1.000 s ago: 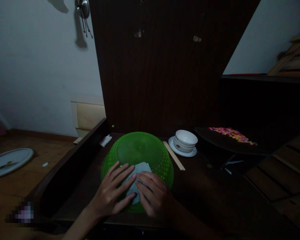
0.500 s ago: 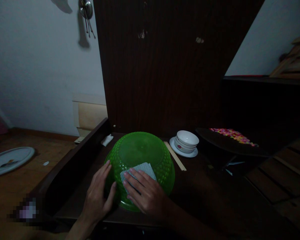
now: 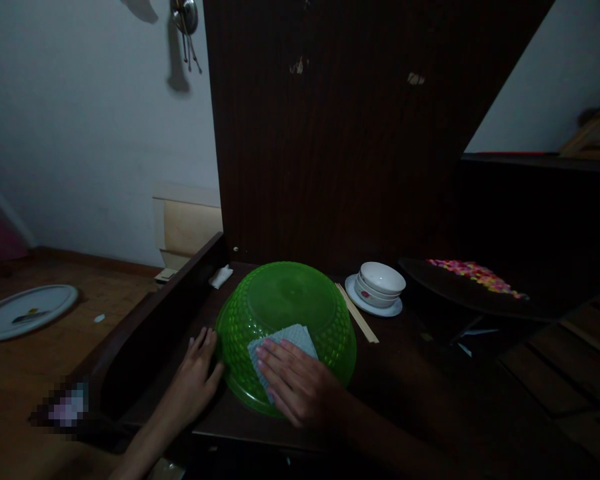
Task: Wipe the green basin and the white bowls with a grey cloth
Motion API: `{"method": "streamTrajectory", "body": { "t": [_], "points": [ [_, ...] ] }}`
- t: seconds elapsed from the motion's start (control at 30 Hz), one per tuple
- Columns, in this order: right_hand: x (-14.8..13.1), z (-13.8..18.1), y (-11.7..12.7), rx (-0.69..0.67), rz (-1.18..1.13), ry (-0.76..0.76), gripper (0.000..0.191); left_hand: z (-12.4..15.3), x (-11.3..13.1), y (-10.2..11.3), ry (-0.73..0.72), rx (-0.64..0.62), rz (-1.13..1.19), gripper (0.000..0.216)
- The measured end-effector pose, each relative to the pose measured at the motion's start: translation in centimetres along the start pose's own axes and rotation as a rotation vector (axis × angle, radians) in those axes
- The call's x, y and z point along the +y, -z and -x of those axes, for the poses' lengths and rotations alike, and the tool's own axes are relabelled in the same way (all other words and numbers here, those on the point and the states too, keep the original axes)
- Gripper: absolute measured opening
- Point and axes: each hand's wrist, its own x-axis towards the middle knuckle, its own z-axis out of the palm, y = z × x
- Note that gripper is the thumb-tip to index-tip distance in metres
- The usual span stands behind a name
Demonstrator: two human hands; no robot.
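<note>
A green, see-through plastic basin [image 3: 293,293] lies upside down on the dark wooden surface, with a dimpled pattern round its side. My right hand [image 3: 300,380] presses a folded pale grey cloth [image 3: 300,333] against the near side of the basin, fingers close together over it. At the basin's left rim is my left hand [image 3: 197,373], its fingers loosely stretched and thumb apart, with nothing in it. Whether its fingertips touch the rim I cannot tell.
Right of the basin lie wooden chopsticks [image 3: 359,317] and stacked white bowls [image 3: 380,283] on a plate [image 3: 396,309]. A crumpled white tissue [image 3: 222,276] is at the back left, beside a raised side board [image 3: 165,313]. A dark panel [image 3: 350,133] stands behind.
My left hand has moved outward and down from the basin's left side. My right hand stays on the cloth, its fingers now closer together. The whole view has shifted slightly.
</note>
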Motion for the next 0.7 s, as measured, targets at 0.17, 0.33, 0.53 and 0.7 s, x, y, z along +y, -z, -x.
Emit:
{"method": "streamTrajectory", "body": {
  "t": [0.17, 0.33, 0.53, 0.7],
  "points": [
    [0.8, -0.8, -0.4, 0.026, 0.020, 0.000, 0.034, -2.1, -1.1, 0.7, -0.031, -0.143, 0.032, 0.060],
    [1.5, -1.8, -1.6, 0.053, 0.061, 0.035, 0.030, -4.0, -2.2, 1.2, -0.062, -0.227, 0.028, 0.062],
    [2.0, -4.9, -2.8, -0.062, 0.115, 0.011, 0.034, -5.8, -3.0, 2.2, -0.055, -0.308, 0.034, 0.063],
    [2.0, -8.8, -5.0, -0.281, 0.090, -0.109, 0.039, -6.2, -3.1, 2.3, -0.078, -0.262, 0.031, 0.060]
  ]
}}
